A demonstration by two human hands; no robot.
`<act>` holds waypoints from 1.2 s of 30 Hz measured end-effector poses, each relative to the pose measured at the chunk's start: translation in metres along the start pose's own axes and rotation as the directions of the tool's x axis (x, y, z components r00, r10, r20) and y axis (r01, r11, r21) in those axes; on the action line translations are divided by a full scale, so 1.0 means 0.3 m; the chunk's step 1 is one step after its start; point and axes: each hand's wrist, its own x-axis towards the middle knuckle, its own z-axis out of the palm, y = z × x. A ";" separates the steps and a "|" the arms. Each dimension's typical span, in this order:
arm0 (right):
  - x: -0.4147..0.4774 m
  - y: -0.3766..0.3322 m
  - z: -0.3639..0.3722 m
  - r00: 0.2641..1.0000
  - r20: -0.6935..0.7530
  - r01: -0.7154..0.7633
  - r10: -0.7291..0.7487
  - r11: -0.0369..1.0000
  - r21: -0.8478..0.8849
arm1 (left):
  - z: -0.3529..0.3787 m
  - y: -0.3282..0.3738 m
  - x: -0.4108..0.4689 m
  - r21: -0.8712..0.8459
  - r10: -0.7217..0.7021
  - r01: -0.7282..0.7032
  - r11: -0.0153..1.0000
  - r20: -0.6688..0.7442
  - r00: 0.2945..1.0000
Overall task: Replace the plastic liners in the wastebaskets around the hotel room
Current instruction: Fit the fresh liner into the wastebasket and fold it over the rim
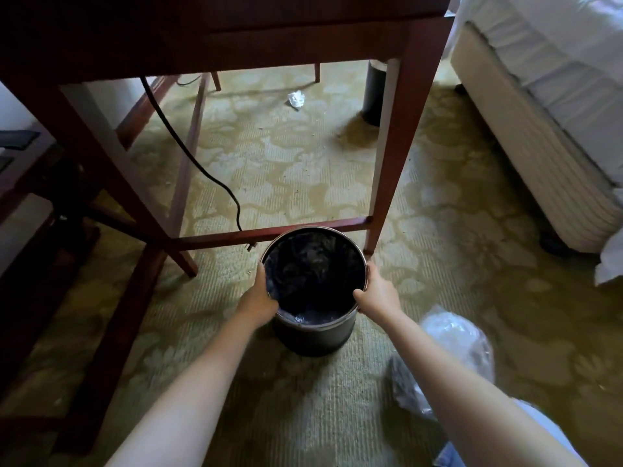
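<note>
2 hands, the left hand (261, 291) and right hand (377, 294), curl over opposite sides of the rim of the wastebasket (313, 335), which stands on the carpet (303, 163) just before the table rail (269, 234); its slack liner (303, 318) may slip inside.

Dim overall, with a yellow-green cast on the carpet (303, 163). Brightest at upper right, washed nearly white on the bed (556, 62); seemingly lit from that far side. Deep in shadow under the table (269, 45) and down the left edge, close to black. Almost without detail inside the wastebasket (313, 335), save a faint sheen on the liner (300, 319) at the near rim. Smeared and soft on the clear bag (462, 338) at lower right. Bent by the wide lens at the sides, with splayed table legs and a slanted bed edge.
</note>
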 end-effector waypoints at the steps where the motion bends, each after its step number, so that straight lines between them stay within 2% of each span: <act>1: 0.006 0.008 0.007 1.000 -0.018 -0.002 0.002 1.000 0.008 | 0.007 0.001 0.002 0.012 -0.007 0.007 1.000 -0.011 1.000; 3: 0.012 0.029 0.012 1.000 -0.002 -0.013 0.013 0.999 0.051 | 0.016 0.002 -0.003 0.101 -0.008 0.014 0.995 -0.058 0.998; 5: 0.017 0.056 0.001 0.998 0.055 -0.036 0.029 0.991 0.129 | 0.028 0.023 -0.018 0.332 0.016 0.045 0.942 -0.178 0.984; 6: 0.017 0.070 -0.012 0.997 0.072 -0.052 0.040 0.982 0.182 | 0.042 0.045 -0.028 0.406 0.058 0.043 0.913 -0.235 0.970; 8: 0.013 0.101 -0.046 0.997 0.041 -0.072 0.064 0.964 0.256 | 0.081 0.103 -0.046 0.449 0.206 -0.056 0.892 -0.293 0.934; 12: 0.000 0.210 -0.140 0.986 -0.100 -0.099 0.130 0.957 0.274 | 0.208 0.245 -0.061 0.459 0.517 -0.388 0.799 -0.197 0.833; 14: -0.024 0.292 -0.200 0.969 -0.151 -0.152 0.195 0.953 0.261 | 0.288 0.316 -0.069 0.423 0.622 -0.530 0.735 -0.110 0.775; 16: -0.064 0.388 -0.264 0.944 -0.194 -0.221 0.265 0.950 0.221 | 0.380 0.384 -0.079 0.379 0.668 -0.621 0.686 0.009 0.744; 20: -0.165 0.587 -0.351 0.899 -0.204 -0.362 0.387 0.920 0.150 | 0.589 0.485 -0.092 0.289 0.659 -0.704 0.649 0.249 0.709; 26: -0.342 0.817 -0.354 0.866 -0.056 -0.499 0.496 0.864 -0.062 | 0.894 0.523 -0.168 0.314 0.565 -0.730 0.607 0.476 0.674; 28: -0.380 0.869 -0.313 0.871 -0.014 -0.486 0.492 0.856 -0.174 | 0.968 0.494 -0.192 0.371 0.515 -0.724 0.582 0.520 0.681; 31: -0.402 0.919 -0.231 0.905 -0.019 -0.400 0.426 0.831 -0.386 | 1.045 0.431 -0.206 0.472 0.452 -0.743 0.474 0.594 0.666; 33: -0.397 0.933 -0.184 0.937 -0.034 -0.316 0.346 0.806 -0.501 | 1.074 0.394 -0.205 0.544 0.420 -0.725 0.422 0.592 0.688; 36: -0.375 0.926 -0.130 0.966 -0.087 -0.248 0.244 0.775 -0.581 | 1.103 0.342 -0.200 0.629 0.392 -0.669 0.397 0.543 0.743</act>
